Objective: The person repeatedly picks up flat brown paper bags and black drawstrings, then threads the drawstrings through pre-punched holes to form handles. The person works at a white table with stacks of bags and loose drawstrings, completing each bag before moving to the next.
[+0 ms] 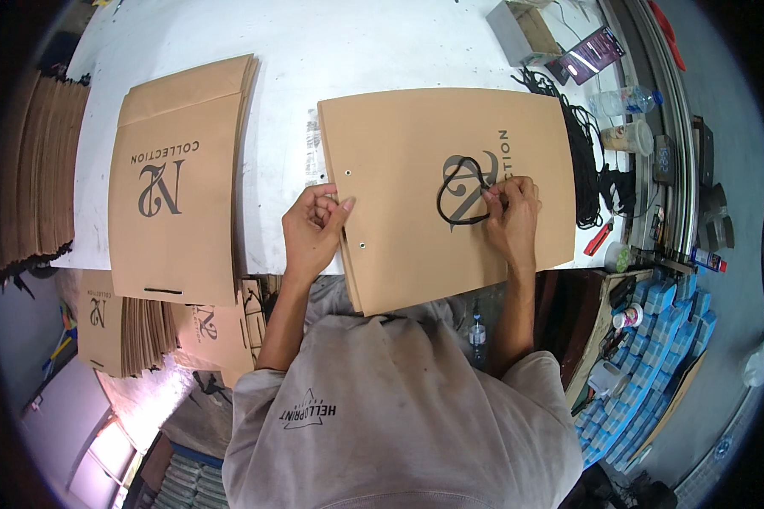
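A flat brown paper bag [399,136] with dark print lies on the white table in front of me, on top of at least one more. Two metal eyelets [362,245] sit along its left edge. My left hand [308,237] is closed at that edge, thumb on top near the eyelets and fingers curled at the side. Over the print, my right hand [514,225] pinches a black cord [440,202], which hangs in a loop on the bag. The cord's ends are hidden at my fingertips.
A pile of similar bags [178,242] lies to the left, a short black cord showing at its near edge. More brown stacks [38,170] stand farther left. Black cords [581,161], a red cutter [598,239], a plastic bottle [626,101] and a cup [626,137] line the right side.
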